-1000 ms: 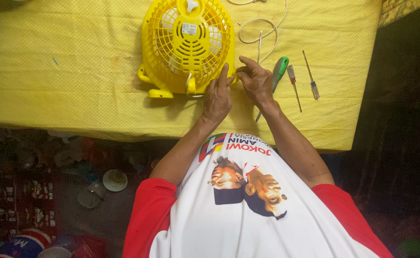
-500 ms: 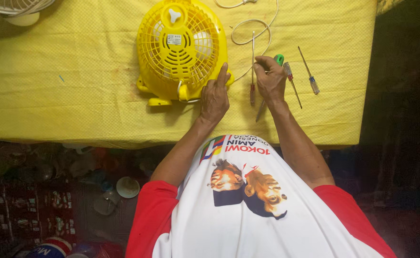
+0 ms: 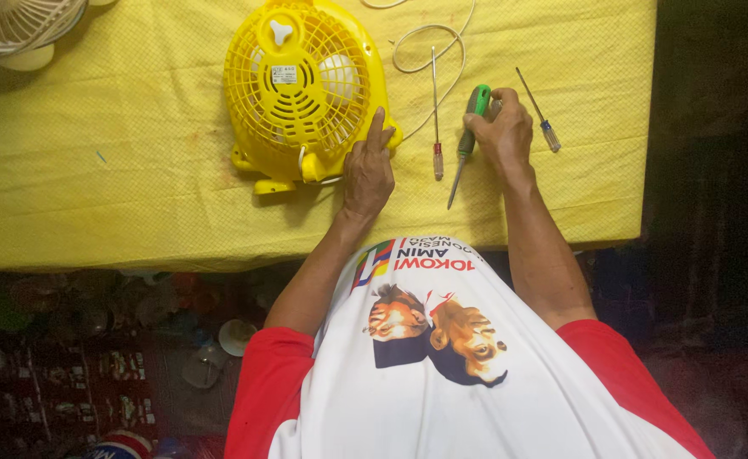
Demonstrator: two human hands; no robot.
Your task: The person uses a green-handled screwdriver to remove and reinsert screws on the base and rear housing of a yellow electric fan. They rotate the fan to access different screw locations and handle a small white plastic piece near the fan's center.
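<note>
**Yellow fan housing flat on the table, screwdriver in the right hand**

Head view. Yellow fan housing (image 3: 301, 89) lies with its rear grille facing up on the yellow tablecloth (image 3: 119, 170), near the table's middle. It is a round plastic shell with a radial grid, a small rectangular label at the centre and a stubby base at the lower edge. A pale motor body shows faintly through the grille.

Left hand (image 3: 368, 170) rests open on the housing's lower right rim, index finger extended along the grille, holding nothing.

Right hand (image 3: 503, 132) is closed around the green-handled screwdriver (image 3: 466, 143), gripping it at the handle; the shaft angles down toward the table's near edge.

Red-handled screwdriver (image 3: 436, 115) lies on the cloth between the two hands, apart from both. Blue-handled screwdriver (image 3: 540, 112) lies just right of the right hand. White cord (image 3: 429, 42) loops behind the tools.

Limits: the green handle is partly covered by fingers. A white fan guard (image 3: 17, 25) is cut off at the upper left corner. The area under the table is too dark to make out.
</note>
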